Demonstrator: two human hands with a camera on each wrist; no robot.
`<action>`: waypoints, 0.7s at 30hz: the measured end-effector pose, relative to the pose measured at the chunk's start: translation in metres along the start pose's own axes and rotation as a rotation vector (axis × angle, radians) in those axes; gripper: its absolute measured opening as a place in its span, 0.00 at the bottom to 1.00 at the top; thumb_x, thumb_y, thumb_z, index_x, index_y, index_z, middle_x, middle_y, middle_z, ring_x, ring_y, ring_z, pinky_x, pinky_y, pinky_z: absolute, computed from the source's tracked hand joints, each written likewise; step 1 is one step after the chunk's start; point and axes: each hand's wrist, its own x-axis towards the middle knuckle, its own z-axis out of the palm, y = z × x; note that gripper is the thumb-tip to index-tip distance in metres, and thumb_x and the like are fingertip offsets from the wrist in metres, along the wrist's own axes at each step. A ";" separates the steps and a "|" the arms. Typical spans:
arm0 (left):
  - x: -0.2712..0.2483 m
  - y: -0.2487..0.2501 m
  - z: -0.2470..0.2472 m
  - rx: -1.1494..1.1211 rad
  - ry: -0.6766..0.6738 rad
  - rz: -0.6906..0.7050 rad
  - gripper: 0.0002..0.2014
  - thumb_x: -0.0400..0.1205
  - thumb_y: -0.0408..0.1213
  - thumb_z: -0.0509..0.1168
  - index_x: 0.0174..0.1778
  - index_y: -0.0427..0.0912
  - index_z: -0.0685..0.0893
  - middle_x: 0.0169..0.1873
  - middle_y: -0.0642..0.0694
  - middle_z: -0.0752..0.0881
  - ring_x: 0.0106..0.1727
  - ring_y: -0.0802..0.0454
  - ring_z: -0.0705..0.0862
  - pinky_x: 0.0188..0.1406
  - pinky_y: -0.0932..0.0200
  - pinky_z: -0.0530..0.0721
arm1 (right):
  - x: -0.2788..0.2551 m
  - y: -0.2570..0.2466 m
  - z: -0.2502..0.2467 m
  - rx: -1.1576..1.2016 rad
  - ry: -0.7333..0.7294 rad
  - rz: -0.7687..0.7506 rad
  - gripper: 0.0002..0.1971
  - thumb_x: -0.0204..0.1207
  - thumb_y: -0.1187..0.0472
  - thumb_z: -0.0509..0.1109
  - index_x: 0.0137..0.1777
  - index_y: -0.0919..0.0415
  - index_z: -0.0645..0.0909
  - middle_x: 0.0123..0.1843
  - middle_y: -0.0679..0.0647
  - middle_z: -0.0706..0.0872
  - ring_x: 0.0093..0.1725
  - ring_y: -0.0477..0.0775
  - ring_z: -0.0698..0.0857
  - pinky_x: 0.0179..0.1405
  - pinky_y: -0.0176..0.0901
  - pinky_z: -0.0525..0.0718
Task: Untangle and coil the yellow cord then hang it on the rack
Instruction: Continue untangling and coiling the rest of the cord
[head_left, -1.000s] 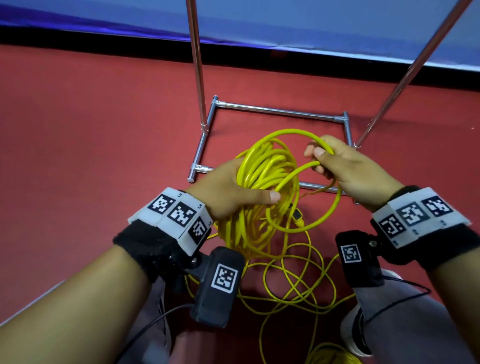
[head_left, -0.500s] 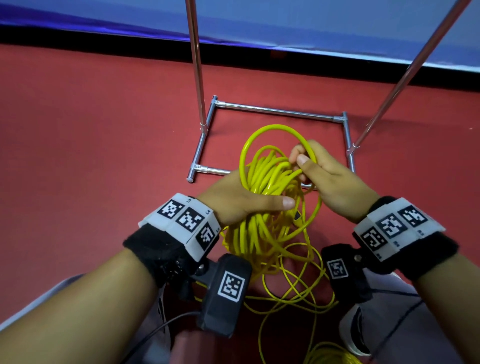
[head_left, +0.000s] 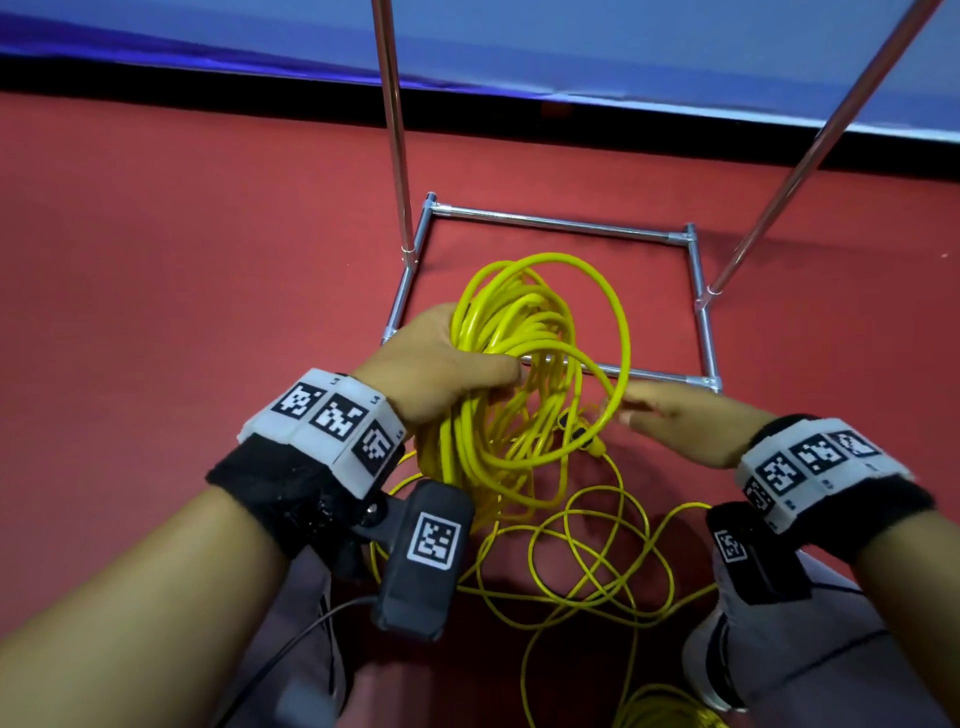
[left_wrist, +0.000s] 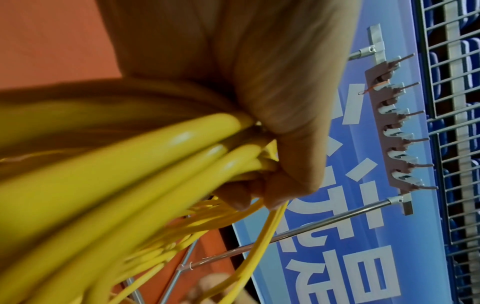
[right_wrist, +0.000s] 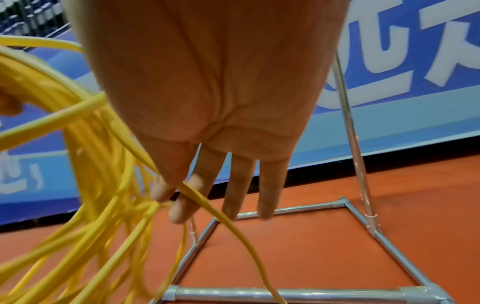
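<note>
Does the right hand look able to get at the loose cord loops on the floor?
Probably yes: the right hand pinches just one strand of the yellow cord, and the loose loops lie on the floor right below it, nothing between.

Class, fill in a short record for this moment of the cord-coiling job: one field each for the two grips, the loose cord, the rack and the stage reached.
Left grip: fingers curled round the bundled coil of the yellow cord.
Right grip: thumb and forefinger pinch one strand of the outer loop; other fingers straight.
Loose loops: uncoiled, lying on the red floor.
Rack: metal tube frame beyond the coil; its hook bar carries no yellow cord.
Stage: coiling under way, hanging not yet done.
</note>
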 end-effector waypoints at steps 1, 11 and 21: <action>0.000 0.001 -0.001 0.017 -0.004 -0.005 0.11 0.66 0.26 0.75 0.33 0.42 0.81 0.22 0.51 0.84 0.24 0.55 0.82 0.27 0.64 0.82 | 0.000 0.003 -0.005 0.053 0.062 0.011 0.11 0.81 0.69 0.62 0.56 0.55 0.81 0.52 0.52 0.88 0.54 0.50 0.84 0.59 0.44 0.77; 0.000 -0.008 -0.002 0.252 -0.055 -0.018 0.13 0.58 0.38 0.74 0.35 0.46 0.81 0.26 0.56 0.84 0.29 0.55 0.82 0.38 0.57 0.82 | -0.009 -0.024 -0.042 0.455 0.380 -0.066 0.13 0.80 0.68 0.65 0.47 0.47 0.84 0.31 0.40 0.83 0.33 0.35 0.77 0.37 0.23 0.73; -0.002 -0.006 0.008 0.155 -0.130 -0.035 0.07 0.64 0.29 0.73 0.34 0.41 0.82 0.25 0.49 0.85 0.26 0.54 0.81 0.31 0.62 0.82 | -0.012 -0.050 -0.047 0.254 0.327 -0.093 0.12 0.78 0.65 0.68 0.47 0.44 0.86 0.39 0.41 0.87 0.43 0.37 0.82 0.50 0.31 0.75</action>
